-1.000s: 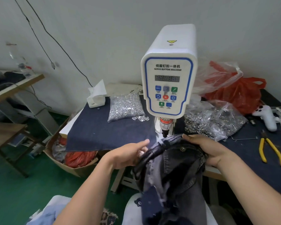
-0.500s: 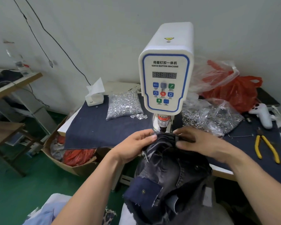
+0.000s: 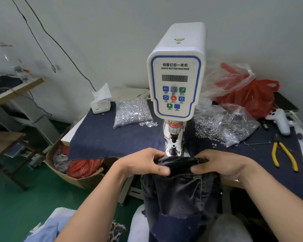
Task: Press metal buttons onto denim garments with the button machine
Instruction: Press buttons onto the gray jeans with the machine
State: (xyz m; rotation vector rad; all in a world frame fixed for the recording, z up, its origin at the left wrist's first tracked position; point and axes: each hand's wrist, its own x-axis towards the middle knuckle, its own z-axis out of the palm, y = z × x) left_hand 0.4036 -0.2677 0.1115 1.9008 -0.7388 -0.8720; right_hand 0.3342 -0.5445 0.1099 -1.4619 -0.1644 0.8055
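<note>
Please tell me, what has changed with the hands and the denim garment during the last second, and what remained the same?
The left hand, open beside the cloth a second ago, has closed on the denim garment. The right hand still grips it. Together they bunched the top edge and drew it back, so the lower die of the button machine now shows uncovered. The machine, button bags and yellow pliers stayed put.

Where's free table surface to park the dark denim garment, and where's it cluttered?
Left of the white button machine: bare blue denim cloth, bordered by the white tissue box and clear bag of silver buttons. A smaller patch lies between the right hand and yellow-handled pliers. Right rear is crowded with bags.
</note>
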